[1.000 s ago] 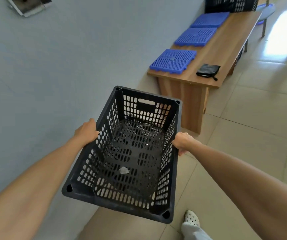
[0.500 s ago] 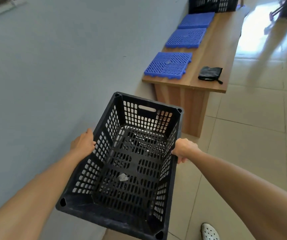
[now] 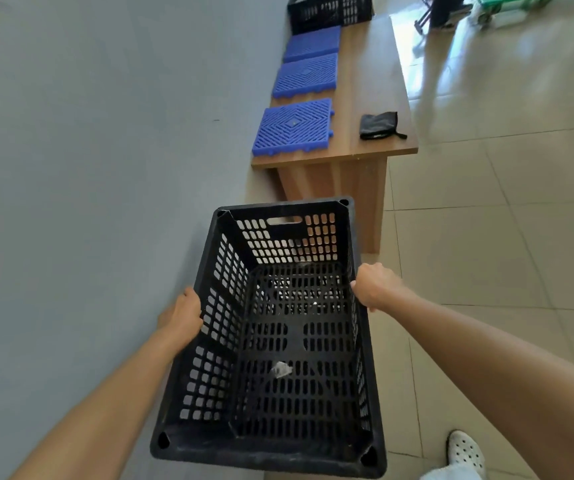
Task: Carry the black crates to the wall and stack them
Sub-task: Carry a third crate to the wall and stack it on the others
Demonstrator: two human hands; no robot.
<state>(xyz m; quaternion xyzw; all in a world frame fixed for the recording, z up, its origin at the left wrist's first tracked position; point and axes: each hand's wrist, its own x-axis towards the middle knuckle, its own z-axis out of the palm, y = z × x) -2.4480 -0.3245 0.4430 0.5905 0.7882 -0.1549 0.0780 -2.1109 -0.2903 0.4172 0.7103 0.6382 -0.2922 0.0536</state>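
I hold a black perforated crate (image 3: pixel 292 344) in front of me, above the floor, right beside the grey wall (image 3: pixel 81 202). My left hand (image 3: pixel 183 315) grips its left long rim, and my right hand (image 3: pixel 373 287) grips the right long rim. A small scrap of paper lies on the crate's bottom. A second black crate (image 3: pixel 330 10) stands at the far end of the wooden bench (image 3: pixel 375 91), cut off by the frame's top edge.
The bench runs along the wall just beyond the crate and carries three blue grid tiles (image 3: pixel 294 128) and a small black pouch (image 3: pixel 379 125). Beige floor tiles spread to the right. My white shoe (image 3: pixel 465 452) shows at the bottom right.
The crate has swung round to lie parallel with the wall and sits lower in view. The view has turned, so the bench now runs straight away from me.
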